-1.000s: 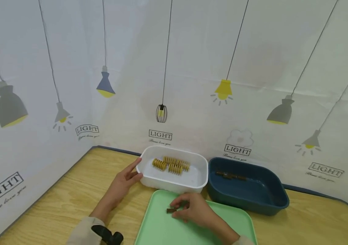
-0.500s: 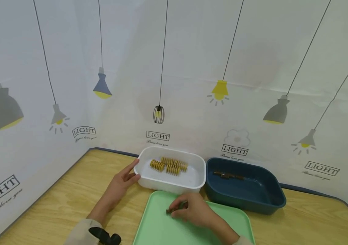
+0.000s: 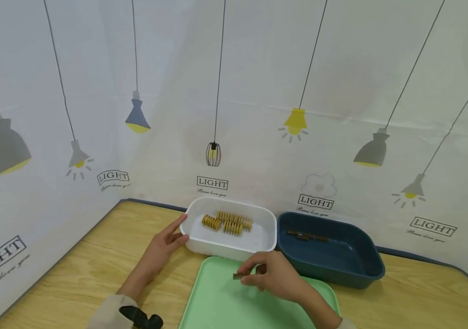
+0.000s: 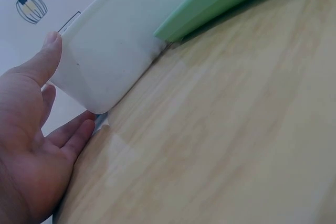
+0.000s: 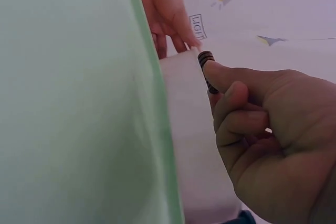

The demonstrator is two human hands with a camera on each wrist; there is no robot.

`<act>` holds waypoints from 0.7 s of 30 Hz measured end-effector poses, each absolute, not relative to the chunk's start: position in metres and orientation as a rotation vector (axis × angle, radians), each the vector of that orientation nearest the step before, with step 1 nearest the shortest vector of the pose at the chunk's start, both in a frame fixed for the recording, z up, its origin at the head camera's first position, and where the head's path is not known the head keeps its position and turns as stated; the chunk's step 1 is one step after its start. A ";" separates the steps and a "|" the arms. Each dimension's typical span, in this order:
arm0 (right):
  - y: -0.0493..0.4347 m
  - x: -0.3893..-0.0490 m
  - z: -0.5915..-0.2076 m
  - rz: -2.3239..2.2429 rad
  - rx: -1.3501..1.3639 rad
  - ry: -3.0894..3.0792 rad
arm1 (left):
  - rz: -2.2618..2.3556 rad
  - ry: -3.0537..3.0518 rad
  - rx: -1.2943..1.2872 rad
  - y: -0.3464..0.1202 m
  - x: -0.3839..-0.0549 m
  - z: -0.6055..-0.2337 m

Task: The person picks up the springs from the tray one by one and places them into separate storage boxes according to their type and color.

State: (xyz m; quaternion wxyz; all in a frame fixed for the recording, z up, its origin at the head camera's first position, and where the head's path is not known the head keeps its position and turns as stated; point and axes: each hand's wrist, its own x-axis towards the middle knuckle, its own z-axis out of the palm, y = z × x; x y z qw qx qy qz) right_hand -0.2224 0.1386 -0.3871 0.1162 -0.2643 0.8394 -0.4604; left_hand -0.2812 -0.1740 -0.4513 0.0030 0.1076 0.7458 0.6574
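Observation:
Between thumb and fingertips, my right hand (image 3: pixel 275 276) pinches a small dark coil spring (image 3: pixel 238 276), held just above the green tray (image 3: pixel 217 304). In the right wrist view the dark coils of the spring (image 5: pixel 206 57) stick out past the thumb tip. My left hand (image 3: pixel 163 246) rests against the left end of a white plastic bin (image 3: pixel 226 248), its thumb and fingers spread along the rim and side. Several yellow coil springs (image 3: pixel 211 222) lie inside that bin. To its right, a dark blue bin (image 3: pixel 328 268) contains several thin brown springs (image 3: pixel 304 235).
The green tray sits in front of both bins on a wood-grain table (image 3: pixel 73 274). Behind them rises a white curtain (image 3: pixel 258 91) printed with lamps. A black wrist mount (image 3: pixel 140 317) is strapped over the left sleeve.
My right hand has closed on the dark spring and raised it off the tray, shifting slightly up and to the right. The left hand keeps its place at the white bin.

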 end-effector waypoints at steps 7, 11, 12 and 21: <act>0.163 -0.227 -0.370 -1.369 -0.757 2.528 | 2.057 2.347 0.345 -0.175 -0.281 -0.451; 0.179 -0.232 -0.368 -1.382 -0.725 2.584 | 2.055 2.348 0.340 -0.175 -0.281 -0.451; 0.183 -0.233 -0.368 -1.376 -0.719 2.600 | 2.055 2.347 0.335 -0.175 -0.281 -0.451; 0.216 -0.237 -0.367 -1.353 -0.646 2.687 | 2.060 2.334 0.348 -0.174 -0.281 -0.452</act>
